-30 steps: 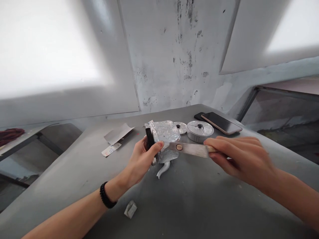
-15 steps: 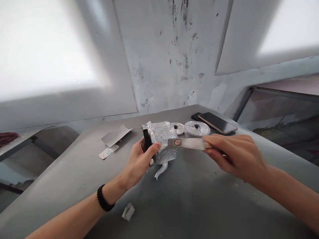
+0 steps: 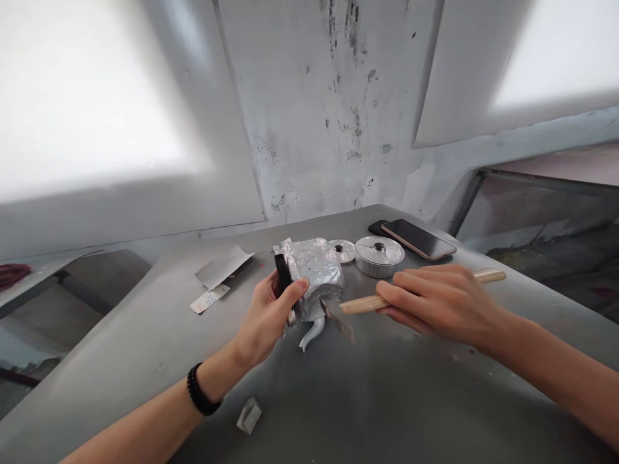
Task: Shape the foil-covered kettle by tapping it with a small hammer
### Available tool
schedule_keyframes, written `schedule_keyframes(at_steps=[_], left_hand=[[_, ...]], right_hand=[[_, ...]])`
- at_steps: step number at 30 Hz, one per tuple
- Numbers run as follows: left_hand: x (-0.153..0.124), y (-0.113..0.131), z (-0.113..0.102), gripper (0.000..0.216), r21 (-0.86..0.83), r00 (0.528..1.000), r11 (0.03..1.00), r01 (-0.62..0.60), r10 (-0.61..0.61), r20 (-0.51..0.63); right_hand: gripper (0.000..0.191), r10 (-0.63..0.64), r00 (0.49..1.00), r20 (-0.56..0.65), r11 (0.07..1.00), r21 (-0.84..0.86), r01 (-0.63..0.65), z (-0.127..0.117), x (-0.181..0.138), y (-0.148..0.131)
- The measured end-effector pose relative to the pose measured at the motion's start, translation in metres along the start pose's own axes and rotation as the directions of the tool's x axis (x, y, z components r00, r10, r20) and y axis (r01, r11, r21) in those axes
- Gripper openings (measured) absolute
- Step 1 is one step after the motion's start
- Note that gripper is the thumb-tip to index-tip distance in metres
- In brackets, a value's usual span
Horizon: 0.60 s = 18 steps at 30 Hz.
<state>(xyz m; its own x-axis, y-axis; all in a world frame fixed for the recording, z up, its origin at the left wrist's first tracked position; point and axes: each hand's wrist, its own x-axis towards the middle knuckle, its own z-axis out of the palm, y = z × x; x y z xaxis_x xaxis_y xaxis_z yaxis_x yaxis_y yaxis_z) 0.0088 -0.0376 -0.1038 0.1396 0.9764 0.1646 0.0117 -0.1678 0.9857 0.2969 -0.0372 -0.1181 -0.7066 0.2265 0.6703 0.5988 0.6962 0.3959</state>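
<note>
A silvery metal teapot with a dented, uneven surface is tipped over, its curved spout pointing toward me. Its black handle is gripped by my left hand, whose thumb lies along the metal. My right hand is wrapped round the wooden handle of a hammer. The hammer's head is slightly blurred and lies at the teapot's lower right edge; whether they touch I cannot tell.
Behind the teapot are a round lid with a black knob and a perforated strainer with a similar knob. A phone lies at the back right. Paper, a printed slip and a crumpled piece lie on the grey table.
My right hand has turned the hammer over and brought its head down to the teapot's lower right edge. The left hand's hold on the teapot is unchanged.
</note>
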Motion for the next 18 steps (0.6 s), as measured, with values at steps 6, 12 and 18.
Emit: schedule_keyframes(at_steps=[6, 12, 18], left_hand=[[0.0004, -0.0012, -0.0004, 0.027, -0.011, 1.000, 1.000, 0.009, -0.009, -0.010], [0.0013, -0.0021, -0.0017, 0.026, -0.010, 1.000, 1.000, -0.009, 0.009, 0.003], [0.0004, -0.0034, -0.0026, 0.031, -0.046, 1.000, 0.999, -0.019, 0.019, 0.011]], right_hand=[[0.012, 0.076, 0.997, -0.024, 0.996, 0.048, -0.075, 0.0030, -0.0008, 0.0010], [0.010, 0.115, 0.993, -0.036, 0.991, 0.072, -0.112, 0.0041, -0.0005, 0.0014], [0.015, 0.034, 0.999, -0.023, 0.999, 0.038, -0.033, 0.0051, 0.0014, -0.0044]])
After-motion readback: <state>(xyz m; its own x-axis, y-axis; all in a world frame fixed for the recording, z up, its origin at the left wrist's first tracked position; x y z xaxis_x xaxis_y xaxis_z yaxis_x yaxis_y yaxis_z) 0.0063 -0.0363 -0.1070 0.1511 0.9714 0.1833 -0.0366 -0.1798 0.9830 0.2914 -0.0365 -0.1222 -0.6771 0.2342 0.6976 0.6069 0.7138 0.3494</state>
